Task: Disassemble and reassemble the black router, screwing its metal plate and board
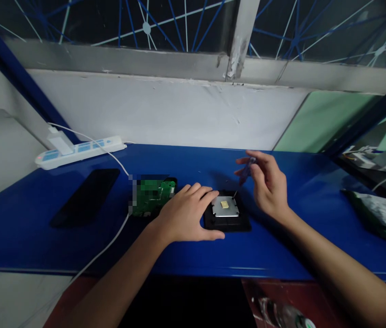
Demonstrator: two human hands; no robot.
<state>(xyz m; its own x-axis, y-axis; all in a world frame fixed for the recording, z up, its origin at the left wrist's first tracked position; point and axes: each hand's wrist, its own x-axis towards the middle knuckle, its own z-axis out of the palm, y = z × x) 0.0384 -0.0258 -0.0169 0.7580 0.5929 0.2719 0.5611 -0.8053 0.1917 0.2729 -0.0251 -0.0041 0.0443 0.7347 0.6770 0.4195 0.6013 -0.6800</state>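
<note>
A black square plastic housing [229,223] lies flat on the blue table, with a silver metal plate [217,208] inside it. On the plate's middle sits a small yellowish pad [225,205]. My left hand [188,212] rests against the housing's left side, fingers spread, thumb at its front edge. In my right hand [270,184] a screwdriver [247,171] with a translucent purplish handle is pinched; its thin shaft slants down to the plate's back right corner. Left of my left hand lies a green circuit board [152,196] on a dark base, partly covered by that hand.
A dark phone-like slab [85,198] lies at the left. Behind it stands a white power strip [83,152] with a plugged-in charger [59,141]; its white cable [113,239] crosses the table. A shiny packet [384,216] lies far right, and a clear bottle [285,314] is below the front edge.
</note>
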